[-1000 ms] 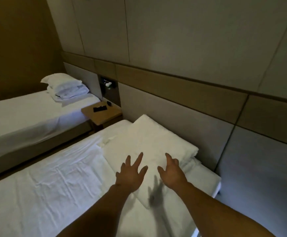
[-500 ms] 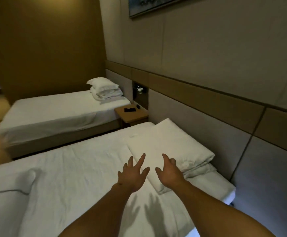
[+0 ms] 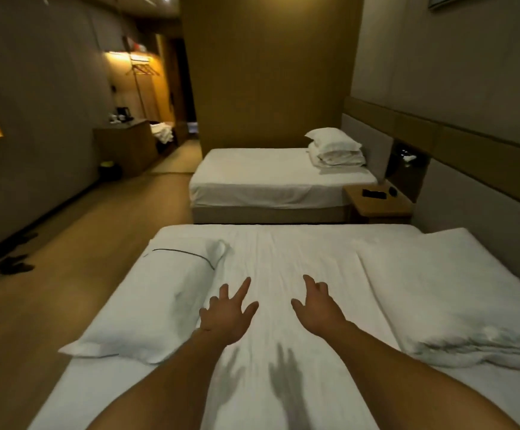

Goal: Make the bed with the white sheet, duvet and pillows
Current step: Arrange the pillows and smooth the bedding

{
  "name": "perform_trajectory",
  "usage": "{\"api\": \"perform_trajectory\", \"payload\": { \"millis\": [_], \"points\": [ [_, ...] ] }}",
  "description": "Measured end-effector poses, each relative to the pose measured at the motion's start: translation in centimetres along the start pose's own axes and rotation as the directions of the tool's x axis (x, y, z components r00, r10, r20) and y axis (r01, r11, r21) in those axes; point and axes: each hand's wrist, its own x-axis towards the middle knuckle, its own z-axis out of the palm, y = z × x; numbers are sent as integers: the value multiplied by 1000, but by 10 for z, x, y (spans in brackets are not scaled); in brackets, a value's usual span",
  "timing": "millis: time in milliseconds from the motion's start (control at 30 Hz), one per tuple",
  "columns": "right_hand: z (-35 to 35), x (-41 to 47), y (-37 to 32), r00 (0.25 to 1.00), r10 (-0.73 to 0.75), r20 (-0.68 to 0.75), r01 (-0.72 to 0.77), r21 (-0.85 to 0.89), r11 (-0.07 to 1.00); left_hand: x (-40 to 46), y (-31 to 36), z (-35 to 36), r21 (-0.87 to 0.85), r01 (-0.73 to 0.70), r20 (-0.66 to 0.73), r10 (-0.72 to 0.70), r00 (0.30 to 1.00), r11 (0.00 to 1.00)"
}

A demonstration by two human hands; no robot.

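Observation:
A white sheet (image 3: 286, 262) covers the near bed, slightly wrinkled. A folded white duvet (image 3: 451, 293) lies at the bed's right end by the headboard. A white pillow (image 3: 156, 305) with a dark piped edge rests on the left part of the bed. My left hand (image 3: 227, 311) and my right hand (image 3: 317, 305) hover over the middle of the sheet, fingers spread, holding nothing. Their shadows fall on the sheet below.
A second made bed (image 3: 271, 178) with two stacked pillows (image 3: 336, 148) stands beyond. A wooden nightstand (image 3: 379, 203) with small dark items sits between the beds. Wooden floor (image 3: 75, 274) runs along the left; a cabinet (image 3: 128, 144) stands far left.
The view has swung left from the duvet by the headboard to the middle of the bed. Both hands moved off the duvet and now hover over the bare sheet.

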Motion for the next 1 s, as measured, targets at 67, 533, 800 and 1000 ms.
{"api": "perform_trajectory", "payload": {
  "millis": [67,533,800,1000],
  "points": [
    [22,6,-35,999,-36,24,37,-12,999,-3,-46,-13,-4,48,-20,-48,999,999],
    [197,22,-277,944,-257,207,270,-33,962,-29,-346,-87,-61,323,-69,-327,942,944],
    [259,70,-365,898,-336,283,361,-40,932,-10,-431,-95,-79,429,-22,-432,902,900],
    [289,131,-401,906,-293,306,322,-49,945,64,-457,-99,-45,421,14,-421,907,906]
  ]
}}
